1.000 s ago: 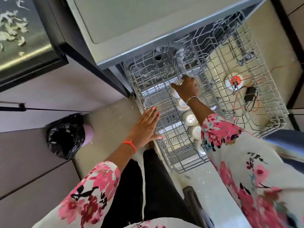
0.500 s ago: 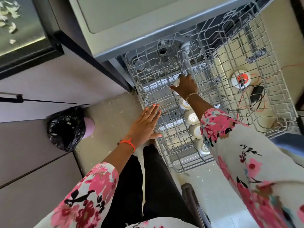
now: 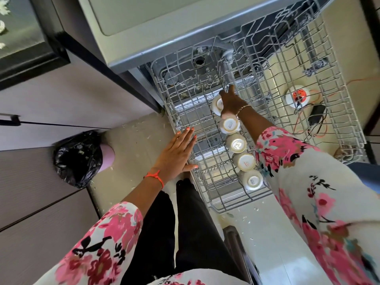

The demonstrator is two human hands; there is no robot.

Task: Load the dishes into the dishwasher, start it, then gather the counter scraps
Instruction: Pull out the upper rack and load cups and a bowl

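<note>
A grey wire dishwasher rack (image 3: 226, 210) is pulled out below me. Several white cups stand upside down in a row along it, from the nearest cup (image 3: 251, 180) to the farthest cup (image 3: 216, 105). My right hand (image 3: 232, 103) reaches over the far end of the row, its fingers stretched forward, its side against the farthest cup. My left hand (image 3: 176, 153) lies flat with straight fingers, fingertips at the rack's left rim. Pale scraps (image 3: 4, 7) lie on the dark counter at the top left.
A second wire rack (image 3: 349, 120) extends to the right. Through it I see a white round socket (image 3: 297, 96) with orange cable and a black adapter (image 3: 316, 117). A black bin bag (image 3: 78, 159) sits by the cabinets on the left. Small scraps dot the floor.
My right hand has uncurled from the farthest cup and stretched its fingers forward. My left hand has stayed flat at the rack's left rim.
</note>
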